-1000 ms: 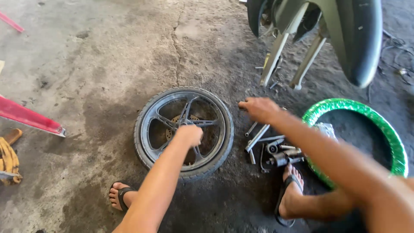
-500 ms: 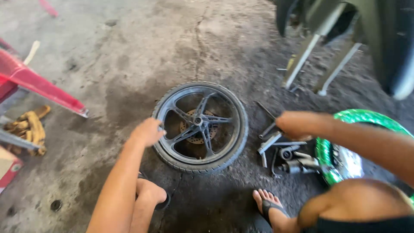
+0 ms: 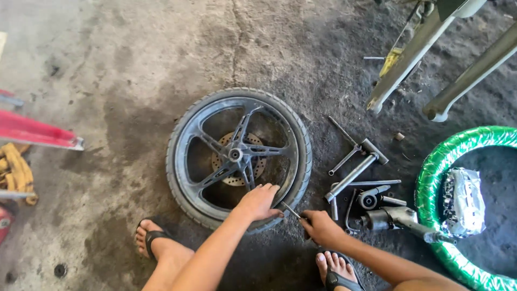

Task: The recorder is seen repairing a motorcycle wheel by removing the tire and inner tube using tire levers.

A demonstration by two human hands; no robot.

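both hands now on wheel rim

The black rubber tyre on the dark five-spoke metal wheel looks matt and dusty, with fine ribbed tread. The round perforated brake disc at the hub is dull grey steel. The thin metal tool in the right hand has a small shine. The grey steel tools beside are smooth, some oily. The new tyre in glossy green plastic wrap shines strongly (the wrap is wrinkled). The concrete floor is rough, cracked and stained dark.
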